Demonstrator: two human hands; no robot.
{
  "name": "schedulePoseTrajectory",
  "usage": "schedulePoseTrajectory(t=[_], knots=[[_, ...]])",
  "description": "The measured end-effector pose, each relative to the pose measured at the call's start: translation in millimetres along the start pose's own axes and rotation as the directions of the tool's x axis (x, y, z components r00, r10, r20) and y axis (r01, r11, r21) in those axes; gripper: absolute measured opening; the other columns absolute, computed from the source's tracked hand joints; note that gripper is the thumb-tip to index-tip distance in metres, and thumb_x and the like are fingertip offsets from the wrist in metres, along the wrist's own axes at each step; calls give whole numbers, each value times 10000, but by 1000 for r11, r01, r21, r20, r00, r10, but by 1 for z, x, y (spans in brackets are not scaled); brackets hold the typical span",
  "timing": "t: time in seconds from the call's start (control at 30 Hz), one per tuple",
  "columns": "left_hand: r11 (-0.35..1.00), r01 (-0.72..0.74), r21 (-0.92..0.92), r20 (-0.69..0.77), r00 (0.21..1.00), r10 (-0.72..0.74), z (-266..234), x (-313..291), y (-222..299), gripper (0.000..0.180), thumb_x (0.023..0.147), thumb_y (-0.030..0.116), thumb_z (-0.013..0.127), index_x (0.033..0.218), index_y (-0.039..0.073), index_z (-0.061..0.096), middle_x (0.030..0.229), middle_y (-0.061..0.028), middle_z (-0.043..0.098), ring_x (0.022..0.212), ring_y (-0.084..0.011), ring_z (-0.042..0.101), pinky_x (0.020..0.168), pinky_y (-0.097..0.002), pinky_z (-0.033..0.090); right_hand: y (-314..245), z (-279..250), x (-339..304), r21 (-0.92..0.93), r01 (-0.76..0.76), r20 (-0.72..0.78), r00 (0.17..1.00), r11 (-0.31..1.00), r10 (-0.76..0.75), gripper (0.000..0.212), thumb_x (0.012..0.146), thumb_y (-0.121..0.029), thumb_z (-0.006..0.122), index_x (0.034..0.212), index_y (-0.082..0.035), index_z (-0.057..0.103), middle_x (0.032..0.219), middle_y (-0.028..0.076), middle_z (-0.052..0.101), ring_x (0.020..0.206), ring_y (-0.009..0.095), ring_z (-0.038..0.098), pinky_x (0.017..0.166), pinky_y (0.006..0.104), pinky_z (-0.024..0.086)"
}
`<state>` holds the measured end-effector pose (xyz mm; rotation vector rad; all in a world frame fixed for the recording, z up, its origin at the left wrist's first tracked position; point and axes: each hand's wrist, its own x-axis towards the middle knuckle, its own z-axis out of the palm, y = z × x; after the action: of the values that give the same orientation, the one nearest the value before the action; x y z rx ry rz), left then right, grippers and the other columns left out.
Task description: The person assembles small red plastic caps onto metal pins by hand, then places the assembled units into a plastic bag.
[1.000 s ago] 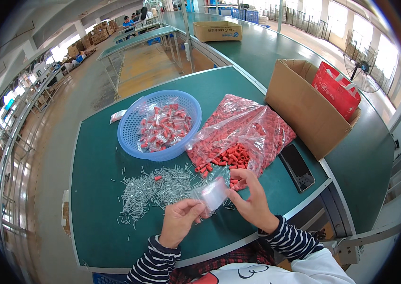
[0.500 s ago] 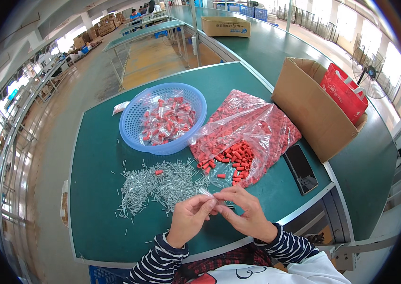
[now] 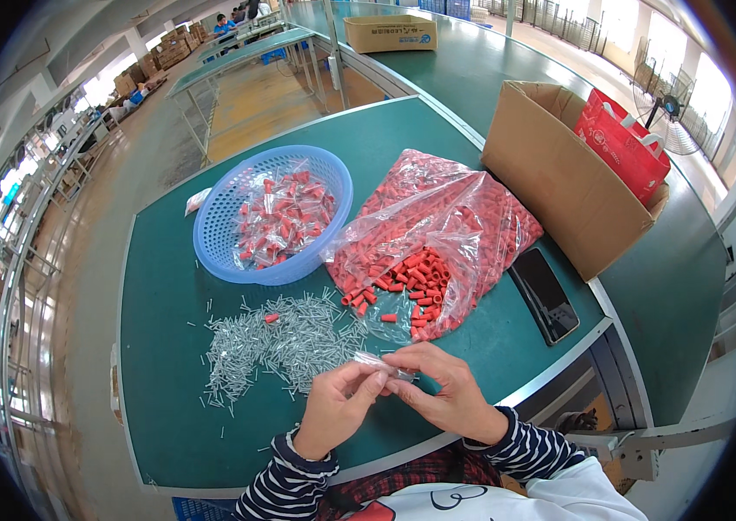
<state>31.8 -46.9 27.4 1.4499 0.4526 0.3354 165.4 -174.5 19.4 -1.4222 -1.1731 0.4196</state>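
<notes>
Low in the frame, just below centre, I had my left hand (image 3: 338, 412) and right hand (image 3: 442, 395) closed fingertip to fingertip on a small clear bag (image 3: 383, 365), pinched between them above the green table (image 3: 160, 391). I judged the thin film could slip from so light a pinch and drop into the pile of metal pins (image 3: 277, 343) just left of it, or snag the open bag of red caps (image 3: 429, 239) above

A round blue plastic basket (image 3: 212, 230) is sitting behind a scattered heap of small silver metal pins (image 3: 277, 343), with a clear plastic bag of red caps (image 3: 446, 217) lying right of both.
</notes>
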Motion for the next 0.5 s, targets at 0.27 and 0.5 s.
schedulePoseTrajectory(t=[0.27, 0.5], knots=[[998, 48, -35, -23, 999, -49, 0, 3, 2, 194, 962, 119, 599, 1006, -57, 667, 893, -69, 698, 815, -105, 642, 757, -235, 523, 4, 2, 0, -25, 59, -9, 998, 998, -59, 313, 815, -38, 693, 1125, -3, 657, 1030, 157, 654, 929, 285, 636, 798, 350, 502], [932, -196, 306, -48, 974, 221, 0, 5, 0, 178, 948, 150, 616, 924, -14, 683, 776, -59, 673, 697, -114, 621, 610, -252, 482, -1, -3, 7, -59, 61, 8, 998, 996, -60, 274, 813, -40, 698, 1084, -7, 672, 948, 135, 666, 881, 274, 642, 764, 349, 505]])
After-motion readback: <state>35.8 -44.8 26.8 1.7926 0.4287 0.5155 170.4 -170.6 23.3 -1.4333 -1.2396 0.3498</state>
